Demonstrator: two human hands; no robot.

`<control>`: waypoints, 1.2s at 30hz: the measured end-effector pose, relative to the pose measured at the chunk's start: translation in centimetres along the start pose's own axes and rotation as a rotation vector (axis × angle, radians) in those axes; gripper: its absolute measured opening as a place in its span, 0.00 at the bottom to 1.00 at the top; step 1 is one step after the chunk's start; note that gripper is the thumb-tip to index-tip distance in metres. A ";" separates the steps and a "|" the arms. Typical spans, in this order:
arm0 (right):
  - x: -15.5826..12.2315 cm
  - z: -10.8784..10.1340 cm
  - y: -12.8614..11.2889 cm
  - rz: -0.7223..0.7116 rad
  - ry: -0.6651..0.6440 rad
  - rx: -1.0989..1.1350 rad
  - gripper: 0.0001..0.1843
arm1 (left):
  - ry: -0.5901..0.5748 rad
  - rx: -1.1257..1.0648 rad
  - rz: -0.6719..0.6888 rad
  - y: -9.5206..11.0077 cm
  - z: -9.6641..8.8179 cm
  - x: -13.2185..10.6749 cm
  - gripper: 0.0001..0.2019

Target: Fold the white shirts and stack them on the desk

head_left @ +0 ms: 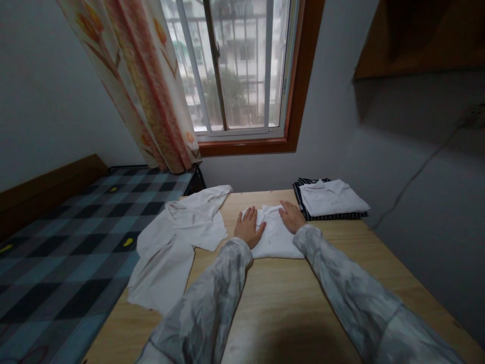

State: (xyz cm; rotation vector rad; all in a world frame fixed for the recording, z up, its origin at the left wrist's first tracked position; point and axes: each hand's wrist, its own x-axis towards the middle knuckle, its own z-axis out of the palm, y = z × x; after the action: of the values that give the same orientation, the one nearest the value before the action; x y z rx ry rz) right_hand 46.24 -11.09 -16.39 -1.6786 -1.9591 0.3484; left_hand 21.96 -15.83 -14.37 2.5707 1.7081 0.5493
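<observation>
A folded white shirt (276, 238) lies on the wooden table (288, 303) in front of me. My left hand (248, 226) rests flat on its left side, fingers stretched out. My right hand (291, 216) lies flat on its upper right part, fingers together and extended. Neither hand grips the cloth. An unfolded white shirt (178, 242) is spread to the left and hangs over the table's left edge.
A pile of folded clothes (329, 199), white on top of dark striped, sits at the table's far right by the wall. A bed with a checked cover (76, 242) stands on the left. A window (235, 65) and a flowered curtain (144, 86) are behind.
</observation>
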 end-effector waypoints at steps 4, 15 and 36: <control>3.3 -1.3 1.0 -0.052 -0.089 0.098 0.22 | 0.045 -0.107 -0.043 0.2 -1.1 1.5 0.29; 3.8 -4.2 1.1 -0.233 -0.040 0.169 0.10 | 0.004 -0.297 -0.139 2.5 -0.7 7.0 0.17; -0.4 -2.5 2.6 -0.133 0.201 0.227 0.12 | 0.095 -0.353 0.099 2.3 0.0 4.9 0.06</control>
State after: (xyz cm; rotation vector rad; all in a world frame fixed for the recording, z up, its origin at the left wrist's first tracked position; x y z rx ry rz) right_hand 49.80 -11.31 -15.73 -1.3778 -1.7983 0.3249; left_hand 25.74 -12.38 -12.47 2.4156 1.3619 0.8999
